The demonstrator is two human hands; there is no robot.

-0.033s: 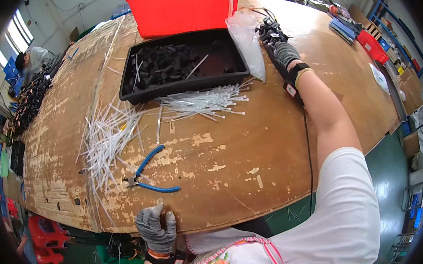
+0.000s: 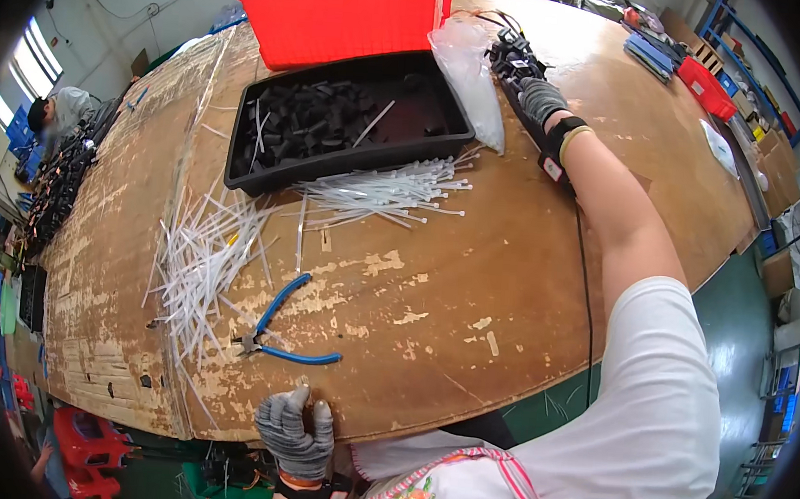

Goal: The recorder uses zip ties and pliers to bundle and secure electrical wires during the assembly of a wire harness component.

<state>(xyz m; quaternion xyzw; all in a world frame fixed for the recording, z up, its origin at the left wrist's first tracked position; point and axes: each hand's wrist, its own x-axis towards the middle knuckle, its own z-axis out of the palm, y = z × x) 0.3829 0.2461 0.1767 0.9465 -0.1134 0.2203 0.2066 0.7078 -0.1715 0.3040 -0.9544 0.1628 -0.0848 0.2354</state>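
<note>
Fingers of the right hand (image 2: 542, 99) vanish among black parts (image 2: 511, 58), grip unclear; left hand (image 2: 292, 433) clutches the table (image 2: 509, 285) edge.

Worn wooden table (image 2: 472, 282) carries tray (image 2: 350, 167), ties (image 2: 204, 264), pliers (image 2: 283, 329).

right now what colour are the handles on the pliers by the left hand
Blue, seen in the head view: the pliers lie just above the gloved left hand.

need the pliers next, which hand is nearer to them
Left. The left hand grips the table edge just below the pliers; the right hand is stretched far across the table by the black parts.
</note>
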